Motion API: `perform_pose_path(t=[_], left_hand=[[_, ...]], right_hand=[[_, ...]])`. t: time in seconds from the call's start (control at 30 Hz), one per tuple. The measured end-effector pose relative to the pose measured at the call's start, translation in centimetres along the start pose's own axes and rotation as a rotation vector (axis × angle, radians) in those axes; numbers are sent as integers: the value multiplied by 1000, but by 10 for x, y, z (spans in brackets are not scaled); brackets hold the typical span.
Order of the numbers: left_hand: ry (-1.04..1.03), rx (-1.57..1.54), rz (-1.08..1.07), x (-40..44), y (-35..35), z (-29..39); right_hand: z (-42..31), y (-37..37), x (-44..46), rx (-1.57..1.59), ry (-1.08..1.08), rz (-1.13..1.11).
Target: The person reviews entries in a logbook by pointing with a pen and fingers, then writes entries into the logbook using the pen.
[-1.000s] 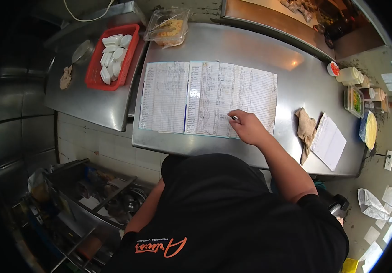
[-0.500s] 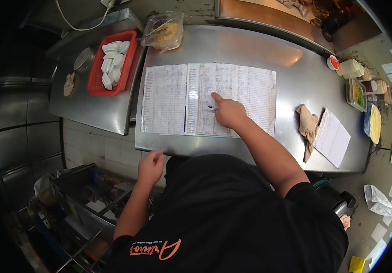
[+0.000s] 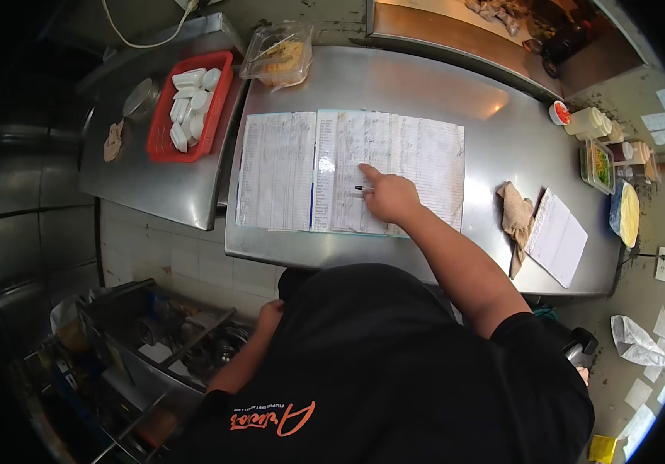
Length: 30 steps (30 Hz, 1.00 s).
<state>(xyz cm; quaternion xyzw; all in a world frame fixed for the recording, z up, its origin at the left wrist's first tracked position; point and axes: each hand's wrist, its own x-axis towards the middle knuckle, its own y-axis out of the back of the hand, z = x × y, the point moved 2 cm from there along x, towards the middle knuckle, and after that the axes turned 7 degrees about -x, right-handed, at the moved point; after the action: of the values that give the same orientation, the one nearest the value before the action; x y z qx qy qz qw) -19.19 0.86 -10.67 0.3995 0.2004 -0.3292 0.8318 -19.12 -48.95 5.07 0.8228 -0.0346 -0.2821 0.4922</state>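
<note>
Spread flat on the steel table is an open logbook point(image 3: 274, 170) with handwritten, ruled pages. Over its right-hand page, my right hand point(image 3: 392, 198) grips a pen point(image 3: 360, 188) whose dark end sticks out to the left of the fist. The index finger stretches out to the page, its tip at the written columns. My left hand point(image 3: 270, 315) hangs below the table's front edge, against the side of my black shirt point(image 3: 394, 348). Its fingers are mostly hidden there.
A red basket point(image 3: 159, 147) of white containers stands on the left counter, by a clear food tub point(image 3: 282, 60). Right of the logbook lie a brown cloth point(image 3: 516, 216) and a notepad point(image 3: 556, 240). Squeeze bottles point(image 3: 589, 124) line the right wall.
My left hand has dropped from beside the table edge to my side, against the shirt. My right index finger stays on the page, with the pen still held.
</note>
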Motion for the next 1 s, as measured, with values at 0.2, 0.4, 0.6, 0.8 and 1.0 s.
perform_pose_path(t=[0.2,0.4,0.6,0.8,1.0], left_hand=[[-166,-533,-97,-33,-10,100],[-323,-455,-46,2,-34,117],[-420,-306,34,26,-38,118],[-491,-166,63,7,-30,114],[-486,80,63,-62,39,101]], right_hand=[[-2,1,3,-49,6,10],[-5,5,2,-75,15,6],[-9,8,-1,-97,-24,-56],[-6,9,-2,-58,-22,-70],[-12,12,-5,52,-27,-26]])
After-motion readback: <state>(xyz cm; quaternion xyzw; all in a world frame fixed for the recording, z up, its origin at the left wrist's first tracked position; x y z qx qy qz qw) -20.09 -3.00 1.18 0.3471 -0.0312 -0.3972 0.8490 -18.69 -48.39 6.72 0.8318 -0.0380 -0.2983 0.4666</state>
